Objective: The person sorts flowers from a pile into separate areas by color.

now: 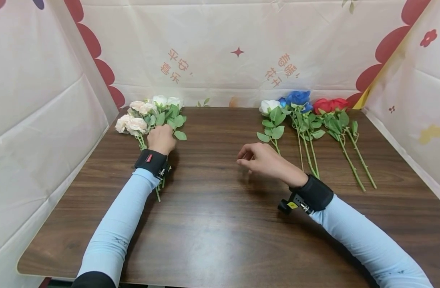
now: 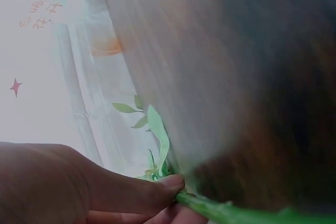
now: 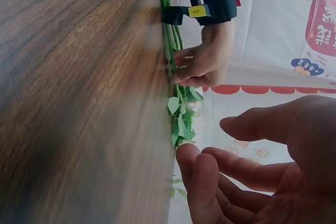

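My left hand [image 1: 161,139] pinches a green flower stem [image 2: 226,209] between thumb and fingers at the left of the table. Around it lie white roses [image 1: 167,101] with green leaves and a bunch of pale cream flowers [image 1: 135,118], their stems running toward me beneath my wrist. My right hand [image 1: 264,160] hovers over the middle of the table, fingers loosely bent and holding nothing. In the right wrist view its thumb and fingertips stand apart. Nearest to it, on its far side, is a white rose [image 1: 269,106] whose lower stem is hidden behind the hand.
Blue roses [image 1: 297,99] and red roses [image 1: 329,105] lie at the back right of the brown wooden table [image 1: 205,224], stems pointing toward me. A printed white cloth [image 1: 220,52] stands along the back and both sides.
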Demonstrator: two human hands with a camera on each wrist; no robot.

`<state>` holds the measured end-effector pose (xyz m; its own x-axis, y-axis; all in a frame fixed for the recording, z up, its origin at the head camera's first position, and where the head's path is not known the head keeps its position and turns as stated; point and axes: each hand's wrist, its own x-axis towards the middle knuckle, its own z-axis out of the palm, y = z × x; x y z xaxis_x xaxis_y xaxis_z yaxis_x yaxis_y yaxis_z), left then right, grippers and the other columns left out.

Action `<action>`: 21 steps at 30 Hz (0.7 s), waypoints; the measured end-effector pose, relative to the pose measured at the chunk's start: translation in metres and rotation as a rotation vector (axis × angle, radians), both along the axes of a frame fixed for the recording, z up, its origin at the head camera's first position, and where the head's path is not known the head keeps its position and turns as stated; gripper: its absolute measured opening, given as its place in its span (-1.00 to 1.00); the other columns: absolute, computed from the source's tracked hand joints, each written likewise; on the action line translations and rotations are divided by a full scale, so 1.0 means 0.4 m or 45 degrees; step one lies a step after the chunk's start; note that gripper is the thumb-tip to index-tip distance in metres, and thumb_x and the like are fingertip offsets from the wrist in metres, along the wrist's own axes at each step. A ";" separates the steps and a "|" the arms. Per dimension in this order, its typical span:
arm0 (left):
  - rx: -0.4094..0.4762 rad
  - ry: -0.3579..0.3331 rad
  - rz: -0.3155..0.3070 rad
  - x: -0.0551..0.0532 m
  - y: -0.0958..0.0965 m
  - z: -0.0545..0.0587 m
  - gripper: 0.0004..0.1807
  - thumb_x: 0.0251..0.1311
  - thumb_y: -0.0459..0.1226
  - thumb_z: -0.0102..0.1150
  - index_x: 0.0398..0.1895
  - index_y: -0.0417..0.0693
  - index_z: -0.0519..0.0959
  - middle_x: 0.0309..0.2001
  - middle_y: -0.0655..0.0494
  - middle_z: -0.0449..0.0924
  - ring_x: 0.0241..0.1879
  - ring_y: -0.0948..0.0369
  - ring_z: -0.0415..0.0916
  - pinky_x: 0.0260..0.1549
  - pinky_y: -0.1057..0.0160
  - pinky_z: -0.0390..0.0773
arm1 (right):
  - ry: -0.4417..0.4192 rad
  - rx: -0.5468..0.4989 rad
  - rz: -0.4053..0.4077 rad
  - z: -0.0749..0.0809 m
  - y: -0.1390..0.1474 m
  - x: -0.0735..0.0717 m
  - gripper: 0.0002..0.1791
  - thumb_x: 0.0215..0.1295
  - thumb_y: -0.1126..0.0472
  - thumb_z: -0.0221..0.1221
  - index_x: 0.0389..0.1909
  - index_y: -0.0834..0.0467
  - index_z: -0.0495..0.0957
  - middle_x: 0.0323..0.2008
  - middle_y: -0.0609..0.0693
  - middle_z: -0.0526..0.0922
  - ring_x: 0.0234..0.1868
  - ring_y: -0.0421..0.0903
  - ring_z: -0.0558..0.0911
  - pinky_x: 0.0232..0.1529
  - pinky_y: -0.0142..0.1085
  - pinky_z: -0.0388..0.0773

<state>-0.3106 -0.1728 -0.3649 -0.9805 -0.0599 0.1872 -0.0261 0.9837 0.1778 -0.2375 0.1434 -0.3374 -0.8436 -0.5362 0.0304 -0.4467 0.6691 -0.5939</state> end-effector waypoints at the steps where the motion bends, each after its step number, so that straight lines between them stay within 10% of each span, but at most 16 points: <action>1: 0.005 0.000 -0.002 0.001 0.000 0.002 -0.75 0.10 -0.32 0.10 -0.70 -0.10 0.38 -0.47 -0.14 0.53 -0.42 -0.12 0.53 -0.56 -0.07 0.50 | -0.002 0.001 -0.002 0.001 0.000 -0.001 -0.81 0.29 0.14 0.18 -0.19 0.17 0.58 -0.38 0.07 0.66 -0.57 -0.11 0.65 -0.44 -0.29 0.53; 21: 0.139 0.185 -0.237 0.049 0.068 0.072 -0.67 -0.10 -0.46 0.02 -0.78 -0.02 0.13 -0.68 0.14 0.02 -0.65 0.12 0.11 -0.70 0.21 0.11 | -0.013 -0.002 -0.045 -0.007 0.016 -0.018 -0.78 0.31 0.12 0.17 -0.16 0.18 0.57 -0.37 0.09 0.66 -0.56 -0.08 0.65 -0.46 -0.28 0.53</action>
